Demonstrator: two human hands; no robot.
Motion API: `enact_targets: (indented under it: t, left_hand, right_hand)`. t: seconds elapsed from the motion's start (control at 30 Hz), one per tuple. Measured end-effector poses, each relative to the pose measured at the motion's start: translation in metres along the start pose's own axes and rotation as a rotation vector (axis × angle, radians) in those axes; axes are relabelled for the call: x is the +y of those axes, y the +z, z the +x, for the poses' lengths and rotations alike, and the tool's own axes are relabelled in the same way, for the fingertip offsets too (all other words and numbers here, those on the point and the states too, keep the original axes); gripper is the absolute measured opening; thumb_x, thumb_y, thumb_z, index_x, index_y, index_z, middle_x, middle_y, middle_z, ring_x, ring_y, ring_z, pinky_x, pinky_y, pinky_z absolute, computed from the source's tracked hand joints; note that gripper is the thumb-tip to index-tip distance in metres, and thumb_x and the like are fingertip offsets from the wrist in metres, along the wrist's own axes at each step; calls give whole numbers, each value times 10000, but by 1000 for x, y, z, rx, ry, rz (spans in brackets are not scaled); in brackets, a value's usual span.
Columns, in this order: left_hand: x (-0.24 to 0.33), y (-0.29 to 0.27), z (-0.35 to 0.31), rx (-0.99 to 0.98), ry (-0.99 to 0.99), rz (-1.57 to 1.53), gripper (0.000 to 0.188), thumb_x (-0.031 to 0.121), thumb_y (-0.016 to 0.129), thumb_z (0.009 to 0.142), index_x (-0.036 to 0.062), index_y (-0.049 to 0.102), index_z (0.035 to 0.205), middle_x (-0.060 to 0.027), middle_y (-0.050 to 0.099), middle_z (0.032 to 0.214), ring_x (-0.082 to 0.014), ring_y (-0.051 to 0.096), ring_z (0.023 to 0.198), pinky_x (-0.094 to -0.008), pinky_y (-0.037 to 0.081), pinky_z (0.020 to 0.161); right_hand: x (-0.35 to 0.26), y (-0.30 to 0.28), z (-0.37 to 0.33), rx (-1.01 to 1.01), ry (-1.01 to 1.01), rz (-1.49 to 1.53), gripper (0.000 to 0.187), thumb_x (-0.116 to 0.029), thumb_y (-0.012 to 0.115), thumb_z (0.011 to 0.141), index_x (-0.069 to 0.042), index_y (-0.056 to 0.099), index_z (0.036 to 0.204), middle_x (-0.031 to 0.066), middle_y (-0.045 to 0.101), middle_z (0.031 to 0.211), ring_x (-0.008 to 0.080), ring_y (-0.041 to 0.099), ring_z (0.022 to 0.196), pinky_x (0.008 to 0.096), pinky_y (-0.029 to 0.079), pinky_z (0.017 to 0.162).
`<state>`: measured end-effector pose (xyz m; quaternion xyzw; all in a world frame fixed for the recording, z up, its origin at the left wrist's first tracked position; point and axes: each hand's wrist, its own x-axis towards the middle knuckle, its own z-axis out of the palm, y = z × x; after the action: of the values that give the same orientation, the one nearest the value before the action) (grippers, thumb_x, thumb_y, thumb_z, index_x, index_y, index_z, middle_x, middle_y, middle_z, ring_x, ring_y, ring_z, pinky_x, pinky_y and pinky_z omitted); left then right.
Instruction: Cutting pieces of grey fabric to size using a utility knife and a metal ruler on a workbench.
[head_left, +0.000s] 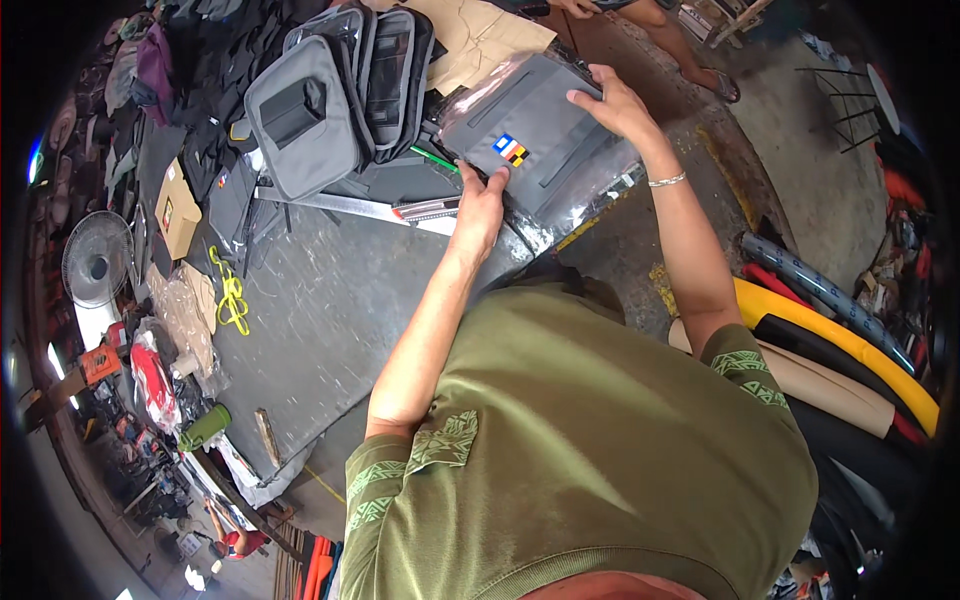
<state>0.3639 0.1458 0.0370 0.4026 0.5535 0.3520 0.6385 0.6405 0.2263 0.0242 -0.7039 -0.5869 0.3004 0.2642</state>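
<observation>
A flat grey fabric panel point(560, 90) with dark strips and a small multicoloured patch lies at the table's right edge, over shiny clear plastic sheeting point(600, 190). My left hand point(480, 208) pinches its near left border, thumb and fingers closed. At the far right border, my right hand point(620, 105) grips the panel with the thumb on top; its other fingertips are partly hidden. Beside my left hand lie a utility knife point(425, 210) with a red end, a green stick point(435, 159) and a long metal ruler point(335, 203).
Grey zippered cases point(300, 120) are stacked at the back, near brown paper point(480, 40). Yellow-handled scissors point(231, 295), a cardboard box point(178, 210) and a fan point(98, 262) are left. Material rolls point(850, 335) stand at right. Another person's leg point(680, 45) shows at the far edge.
</observation>
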Motion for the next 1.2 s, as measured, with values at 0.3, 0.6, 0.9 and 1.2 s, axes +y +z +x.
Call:
enact_targets:
  t: [0.3,0.6,0.9,1.2]
  left_hand:
    - [9,-3,-9,67,215,544,1015,351,650,982,-146,-19,1561,-368,77,1645,-403,92,1568,-374,122,1269]
    - [16,-6,-11,-20,220,146,944,207,659,997,-119,-14,1574,-349,264,1602,-356,327,1493,-378,291,1217]
    - [6,-107,-60,242,102,213,515,175,650,1015,-53,489,1448,-171,612,1381,-220,570,1272,-337,417,1095]
    - [-11,-151,-95,420,118,9,379,170,646,1016,-8,600,1347,-63,687,1190,-130,633,1070,-278,493,939]
  right_hand:
    - [6,25,-18,107,-44,6,791,-621,640,914,-136,477,1516,164,499,1524,365,458,1411,445,377,1166]
    - [12,28,-16,245,-30,-3,707,-572,639,945,-100,538,1463,182,540,1477,354,499,1377,420,394,1149]
    - [52,6,-59,479,-49,102,475,-407,684,952,-48,682,1261,202,639,1308,351,614,1204,401,480,1034]
    - [9,-7,-86,493,-138,78,267,-251,694,970,-56,734,1147,115,692,1181,220,653,1038,329,503,942]
